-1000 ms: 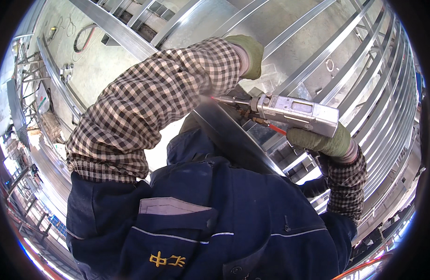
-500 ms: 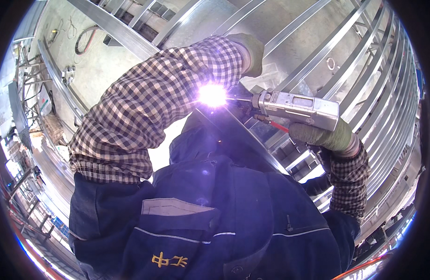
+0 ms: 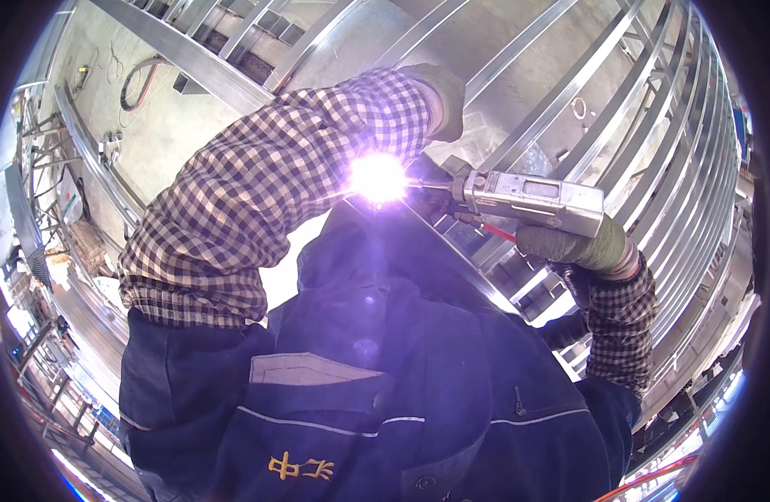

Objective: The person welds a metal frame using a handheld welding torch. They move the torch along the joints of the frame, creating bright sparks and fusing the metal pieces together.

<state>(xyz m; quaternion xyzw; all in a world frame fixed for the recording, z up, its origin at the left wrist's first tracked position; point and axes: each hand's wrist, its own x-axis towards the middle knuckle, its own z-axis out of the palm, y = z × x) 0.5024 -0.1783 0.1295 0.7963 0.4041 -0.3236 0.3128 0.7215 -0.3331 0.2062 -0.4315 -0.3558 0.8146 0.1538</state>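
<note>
My right hand (image 3: 573, 248), in a green work glove, is wrapped round a silver, box-shaped welding gun (image 3: 535, 197). Its nozzle points left, and a blinding white-violet arc (image 3: 379, 178) burns at the tip. Glare hides the spot being welded. A metal bar (image 3: 477, 280) runs down and right from near the arc. Beyond the arc is my left hand (image 3: 445, 100), also gloved, bent over at the end of a checked sleeve (image 3: 226, 184). Its fingers are turned down out of sight, so whatever they touch is hidden.
Long parallel metal bars (image 3: 560, 100) stretch across the right side. Another wide beam (image 3: 192, 50) crosses the upper left. A dark cable loop (image 3: 138, 88) lies on the concrete floor (image 3: 100, 125). A red hose (image 3: 498, 232) runs below the gun.
The whole scene has shifted slightly left in view. The arc stays lit, looking a little larger, and both hands keep nearly the same pose around the work.
</note>
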